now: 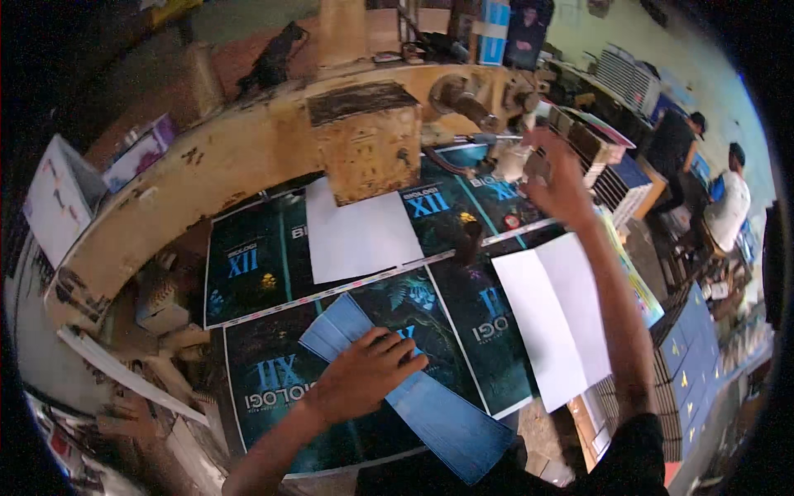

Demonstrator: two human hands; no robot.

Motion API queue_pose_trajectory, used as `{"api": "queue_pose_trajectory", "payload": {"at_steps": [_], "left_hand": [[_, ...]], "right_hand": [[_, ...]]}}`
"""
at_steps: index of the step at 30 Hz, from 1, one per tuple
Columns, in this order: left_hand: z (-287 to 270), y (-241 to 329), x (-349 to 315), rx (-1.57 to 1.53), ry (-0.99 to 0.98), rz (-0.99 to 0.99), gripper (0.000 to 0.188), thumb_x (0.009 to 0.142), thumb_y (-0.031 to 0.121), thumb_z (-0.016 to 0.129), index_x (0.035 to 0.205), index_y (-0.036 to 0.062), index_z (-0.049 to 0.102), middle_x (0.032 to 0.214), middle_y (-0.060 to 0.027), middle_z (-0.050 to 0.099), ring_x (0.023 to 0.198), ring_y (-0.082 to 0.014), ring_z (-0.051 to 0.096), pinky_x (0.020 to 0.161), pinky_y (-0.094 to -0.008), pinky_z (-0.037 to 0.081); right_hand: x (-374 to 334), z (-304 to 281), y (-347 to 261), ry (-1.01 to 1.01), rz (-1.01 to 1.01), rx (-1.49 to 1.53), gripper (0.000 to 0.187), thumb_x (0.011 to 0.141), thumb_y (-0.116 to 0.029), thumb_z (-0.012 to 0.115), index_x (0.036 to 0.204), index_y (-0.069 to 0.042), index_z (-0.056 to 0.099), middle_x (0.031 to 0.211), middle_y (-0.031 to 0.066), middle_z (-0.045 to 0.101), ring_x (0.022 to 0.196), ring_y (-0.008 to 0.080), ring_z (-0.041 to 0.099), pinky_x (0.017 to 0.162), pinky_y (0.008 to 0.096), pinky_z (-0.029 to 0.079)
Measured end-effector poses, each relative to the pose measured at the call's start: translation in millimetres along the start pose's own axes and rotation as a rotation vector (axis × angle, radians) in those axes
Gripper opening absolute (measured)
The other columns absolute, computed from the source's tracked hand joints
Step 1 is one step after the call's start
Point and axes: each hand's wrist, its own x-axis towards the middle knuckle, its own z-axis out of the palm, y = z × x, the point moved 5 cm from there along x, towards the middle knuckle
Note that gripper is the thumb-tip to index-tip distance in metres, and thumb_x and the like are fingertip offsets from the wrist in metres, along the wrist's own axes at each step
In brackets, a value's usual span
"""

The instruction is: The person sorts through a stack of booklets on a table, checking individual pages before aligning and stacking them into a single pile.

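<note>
My left hand (368, 372) lies across a long, narrow blue stack of what looks like paper (451, 426), its fingers curled over the middle. The stack slants over dark printed cover sheets (273, 397) with blue lettering. My right hand (558, 178) is raised at the far right of the table, close to a pale, blurred object and a metal bar (488, 139) of the machine. Motion blur hides what its fingers do. Below my right forearm rests a folded white sheet (550, 314). Another white sheet (356, 240) lies farther back.
A worn yellow machine with a boxy block (364, 140) and a curved frame (190, 174) stands behind the sheets. Stacked blue covers or books (691, 355) stand at the right. Two people (728, 211) are at the far right; another figure stands at the back.
</note>
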Motion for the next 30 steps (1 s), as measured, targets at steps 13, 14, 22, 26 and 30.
{"api": "queue_pose_trajectory", "payload": {"at_steps": [13,14,22,26,30], "left_hand": [[3,16,-10,0.091,0.285,-0.170,0.044,0.091,0.015,0.060,0.134,0.0143,0.056,0.130,-0.0107,0.054,0.128,-0.0263,0.052,0.123,-0.0479,0.026],[7,14,-17,0.117,0.226,-0.226,0.048,0.091,0.015,0.059,0.139,0.0153,0.054,0.130,-0.0109,0.053,0.128,-0.0267,0.052,0.123,-0.0474,0.028],[6,16,-36,0.165,0.197,-0.298,0.063,0.089,0.018,0.060,0.151,0.0195,0.047,0.137,-0.0068,0.054,0.132,-0.0226,0.050,0.122,-0.0428,0.030],[7,18,-35,0.125,0.203,-0.283,0.059,0.091,0.022,0.061,0.149,0.0204,0.051,0.142,-0.0042,0.053,0.134,-0.0203,0.048,0.121,-0.0418,0.033],[6,20,-42,0.140,0.251,-0.326,0.050,0.094,0.025,0.061,0.143,0.0221,0.057,0.146,-0.0001,0.053,0.135,-0.0176,0.048,0.117,-0.0397,0.038]], "right_hand": [[177,-57,122,0.200,-0.113,-0.939,0.038,0.096,-0.027,0.062,0.131,-0.012,0.058,0.141,0.0128,0.056,0.124,0.0367,0.053,0.094,0.0518,0.049],[160,-42,98,0.141,-0.039,-0.534,0.038,0.096,-0.030,0.063,0.128,-0.009,0.060,0.136,0.0131,0.060,0.116,0.0310,0.059,0.090,0.0450,0.051],[-119,30,-151,-1.111,0.494,0.758,0.035,0.092,-0.021,0.076,0.119,-0.006,0.061,0.122,0.0075,0.069,0.109,0.0199,0.068,0.090,0.0349,0.056],[-189,26,-184,-1.232,0.894,1.207,0.055,0.083,-0.015,0.084,0.129,-0.004,0.056,0.125,0.0097,0.067,0.116,0.0236,0.065,0.092,0.0383,0.058],[-200,26,-187,-1.285,0.946,1.328,0.067,0.081,-0.015,0.086,0.137,-0.005,0.051,0.133,0.0107,0.063,0.123,0.0250,0.061,0.095,0.0429,0.056]]}}
